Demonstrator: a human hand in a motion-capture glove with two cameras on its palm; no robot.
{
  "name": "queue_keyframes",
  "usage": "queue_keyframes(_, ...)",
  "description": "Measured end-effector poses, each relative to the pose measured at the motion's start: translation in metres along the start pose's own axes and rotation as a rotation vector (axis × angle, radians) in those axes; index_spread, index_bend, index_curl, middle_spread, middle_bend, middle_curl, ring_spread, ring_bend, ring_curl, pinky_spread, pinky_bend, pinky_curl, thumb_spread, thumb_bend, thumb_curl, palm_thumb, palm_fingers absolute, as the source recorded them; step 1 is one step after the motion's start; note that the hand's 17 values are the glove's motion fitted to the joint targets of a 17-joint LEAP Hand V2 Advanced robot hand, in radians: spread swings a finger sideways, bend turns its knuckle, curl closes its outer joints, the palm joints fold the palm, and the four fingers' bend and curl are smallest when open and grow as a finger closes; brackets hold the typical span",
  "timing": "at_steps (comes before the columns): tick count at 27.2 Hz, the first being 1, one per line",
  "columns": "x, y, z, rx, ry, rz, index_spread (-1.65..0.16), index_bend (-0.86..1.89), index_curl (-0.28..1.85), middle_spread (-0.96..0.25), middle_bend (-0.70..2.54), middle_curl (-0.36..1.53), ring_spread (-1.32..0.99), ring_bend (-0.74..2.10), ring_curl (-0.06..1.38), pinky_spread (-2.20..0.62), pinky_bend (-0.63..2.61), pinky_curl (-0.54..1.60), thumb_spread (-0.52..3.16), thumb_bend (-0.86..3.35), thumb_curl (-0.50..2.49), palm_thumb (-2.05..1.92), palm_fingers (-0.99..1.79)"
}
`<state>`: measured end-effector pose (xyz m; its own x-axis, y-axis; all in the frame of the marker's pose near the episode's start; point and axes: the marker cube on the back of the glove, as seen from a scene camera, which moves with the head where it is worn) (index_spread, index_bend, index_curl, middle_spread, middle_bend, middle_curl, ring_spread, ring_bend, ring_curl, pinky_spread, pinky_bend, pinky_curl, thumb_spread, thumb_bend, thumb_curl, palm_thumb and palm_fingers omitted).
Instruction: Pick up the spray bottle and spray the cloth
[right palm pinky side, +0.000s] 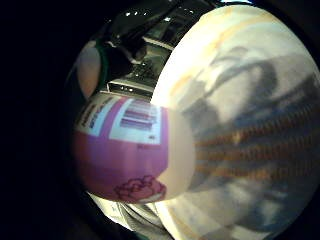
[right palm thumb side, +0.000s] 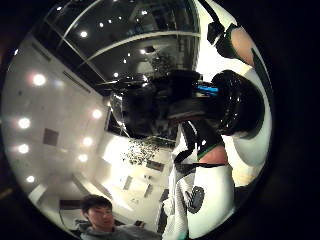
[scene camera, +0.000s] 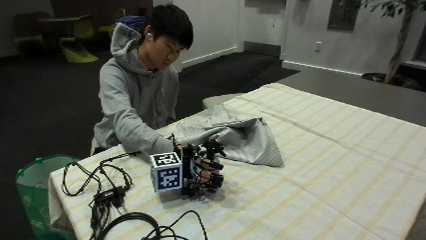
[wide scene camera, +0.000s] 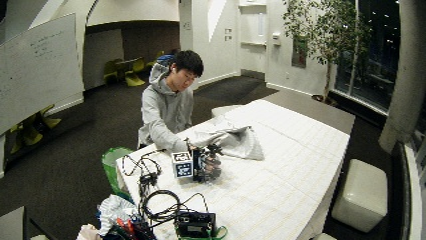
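a person in a grey hoodie is sitting at a long table covered by a cream tablecloth with pale yellow stripes (scene camera: 346, 150). at about eight o'clock from the table's centre, near its front corner, the black-gloved right hand (scene camera: 203, 172) is standing on the tablecloth with its fingers wrapped around the pink-labelled white plastic spray bottle (right palm pinky side: 127, 150). in the little finger side palm view the bottle is filling the space next to the palm; its label is showing a barcode on a white panel and a printed rose outline, with small text too blurred to read. the crumpled grey striped cloth (scene camera: 243, 137) is lying at one o'clock from the hand, just beside it. a green bin (scene camera: 36, 187) is standing on the floor at nine o'clock; its contents cannot be seen.
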<state>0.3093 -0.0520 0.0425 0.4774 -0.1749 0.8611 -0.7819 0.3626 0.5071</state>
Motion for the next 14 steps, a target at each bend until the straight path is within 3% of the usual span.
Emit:
queue_keyframes(6,-0.001,-0.006,0.007,-0.015,0.018,-0.003,-0.32,0.25,0.33,-0.09,0.20,0.37,-0.06,0.37,0.31,0.23,0.31,0.31,0.92,-0.02,0.42,0.90,0.77)
queue_keyframes(14,-0.012,-0.016,0.021,-0.092,0.138,-0.032,-0.25,0.22,0.36,-0.08,0.27,0.40,-0.11,0.42,0.33,0.12,0.20,0.30,0.78,-0.01,0.48,1.01,1.13)
